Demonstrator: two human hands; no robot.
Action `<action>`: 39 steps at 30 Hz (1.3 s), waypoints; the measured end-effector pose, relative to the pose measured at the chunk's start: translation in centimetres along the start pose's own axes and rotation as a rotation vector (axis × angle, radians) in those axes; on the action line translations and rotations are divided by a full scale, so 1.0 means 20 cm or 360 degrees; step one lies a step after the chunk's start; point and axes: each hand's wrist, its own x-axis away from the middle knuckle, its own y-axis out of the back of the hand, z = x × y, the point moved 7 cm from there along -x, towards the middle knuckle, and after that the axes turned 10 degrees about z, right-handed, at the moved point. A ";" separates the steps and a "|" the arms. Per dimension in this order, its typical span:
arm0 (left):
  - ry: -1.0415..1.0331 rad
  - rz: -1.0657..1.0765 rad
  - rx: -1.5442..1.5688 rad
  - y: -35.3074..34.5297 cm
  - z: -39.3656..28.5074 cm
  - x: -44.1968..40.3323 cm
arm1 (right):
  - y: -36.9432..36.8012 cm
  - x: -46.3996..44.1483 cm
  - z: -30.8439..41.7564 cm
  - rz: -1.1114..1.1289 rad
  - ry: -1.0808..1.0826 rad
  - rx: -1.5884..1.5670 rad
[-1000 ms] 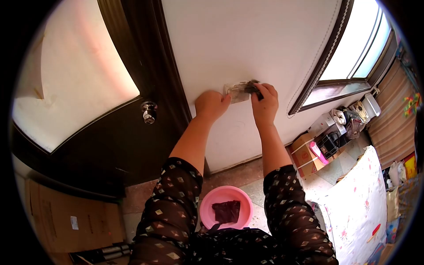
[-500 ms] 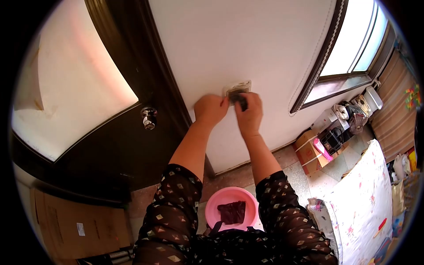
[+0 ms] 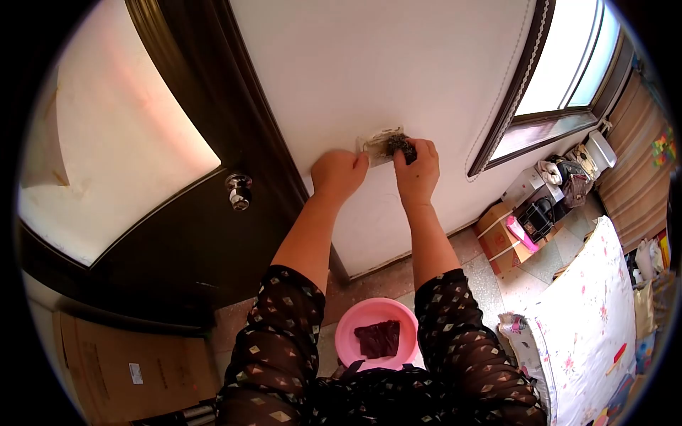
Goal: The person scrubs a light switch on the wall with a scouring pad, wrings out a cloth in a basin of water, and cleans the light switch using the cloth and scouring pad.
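Note:
A dirty, stained wall plate (image 3: 375, 146), roughly square, sits on the white wall in front of me. My right hand (image 3: 420, 170) is closed around a dark, curly scouring pad (image 3: 402, 148), which rests at the plate's right side. At the plate's left edge is my left hand (image 3: 339, 175), fingers curled in and thumb against the edge. Whether anything is inside those curled fingers is hidden.
Below my arms stands a pink basin (image 3: 346, 341) with a dark red cloth (image 3: 378, 339) in it. A dark door with a round knob (image 3: 239, 192) is on the left. A window, cardboard box (image 3: 497, 238) and floral mattress (image 3: 586, 326) lie to the right.
My right hand has moved right with the scouring pad, from the middle of the plate to its right side, uncovering more of the plate. My left hand has stayed at the left edge.

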 end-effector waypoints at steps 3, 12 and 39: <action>0.0002 -0.0053 -0.0019 0.00 0.00 -0.01 | -0.05 0.04 0.12 0.0057 0.0180 -0.0002; 0.0083 -0.0035 -0.0036 0.01 0.00 -0.01 | -0.06 0.02 0.09 0.0061 0.0102 0.0004; -0.0754 -0.0447 -0.0270 0.39 -0.19 0.21 | -0.02 -0.03 -0.01 0.0023 -0.0208 0.0143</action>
